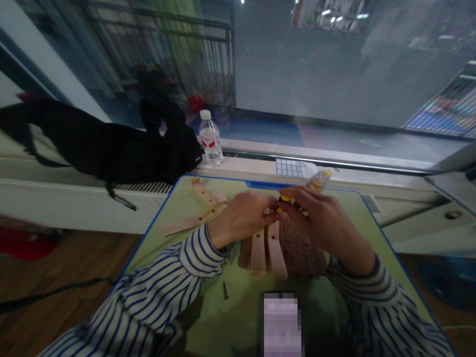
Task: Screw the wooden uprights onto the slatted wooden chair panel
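My right hand (323, 218) pinches a small yellow-and-black object (285, 198) between thumb and fingers, above a worn brown board (303, 250). My left hand (248, 212) is closed, its fingertips meeting the lower end of that object; what they grip is hidden. Two pale strips with dark holes, a left strip (258, 255) and a right strip (276, 253), lie on the board beneath my hands. More holed strips (208, 196) lie crossed beyond my left wrist. Near my left sleeve rests a thin dark metal pin or screw (225, 290).
The blue-edged table (167, 253) stands against a windowsill. On the sill are a water bottle (210, 141), a black bag (107, 148) and a blue-gridded sheet (289, 167). A clear packet with yellow (320, 179) lies behind my right hand. A blurred phone-like rectangle (281, 325) is at the near edge.
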Demonstrator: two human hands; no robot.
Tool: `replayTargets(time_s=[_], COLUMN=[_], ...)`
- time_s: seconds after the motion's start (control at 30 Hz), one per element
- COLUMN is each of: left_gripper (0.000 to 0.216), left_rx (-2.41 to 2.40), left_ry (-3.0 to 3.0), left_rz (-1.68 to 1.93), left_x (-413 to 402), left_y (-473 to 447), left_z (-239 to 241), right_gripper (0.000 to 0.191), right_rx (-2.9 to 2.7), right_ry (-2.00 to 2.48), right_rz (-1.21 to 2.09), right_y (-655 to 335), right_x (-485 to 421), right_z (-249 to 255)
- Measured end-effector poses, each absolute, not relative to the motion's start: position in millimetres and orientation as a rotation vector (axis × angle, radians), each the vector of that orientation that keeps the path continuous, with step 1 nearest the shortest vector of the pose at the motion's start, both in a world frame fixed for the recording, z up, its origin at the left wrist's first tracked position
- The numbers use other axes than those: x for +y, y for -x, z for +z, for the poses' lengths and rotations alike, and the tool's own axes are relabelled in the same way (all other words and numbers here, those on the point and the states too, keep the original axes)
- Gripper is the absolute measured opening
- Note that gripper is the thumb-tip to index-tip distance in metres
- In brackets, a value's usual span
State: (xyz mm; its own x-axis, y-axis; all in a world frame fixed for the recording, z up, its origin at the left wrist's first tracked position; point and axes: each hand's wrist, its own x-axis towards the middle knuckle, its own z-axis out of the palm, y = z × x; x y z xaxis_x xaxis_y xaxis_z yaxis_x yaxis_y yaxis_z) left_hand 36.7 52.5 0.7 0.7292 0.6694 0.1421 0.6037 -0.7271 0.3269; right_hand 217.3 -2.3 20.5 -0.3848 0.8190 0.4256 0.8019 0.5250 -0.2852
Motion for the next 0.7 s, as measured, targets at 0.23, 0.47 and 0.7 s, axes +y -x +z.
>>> replayTargets(time_s=[0.23, 0.47, 0.7], left_gripper=[0.022, 0.023, 0.024], left_rx=[0.976, 0.996, 1.139], left_ry=[-2.633, -2.615, -2.613], left_rz=[0.435, 0.476, 0.541], left_x=[51, 43, 37], left_y=[-40, -41, -46], left_z=[-1, 1, -3], right_gripper=[0.029, 0.031, 0.027], right_rx=[-2.286, -2.296, -2.360], right_ry=[1.382, 1.366, 1.393], right_rz=[-0.003, 0.007, 0.032], right_y=[-218, -218, -216], right_x=[-3, 1, 8], right_z=[27, 29, 37])
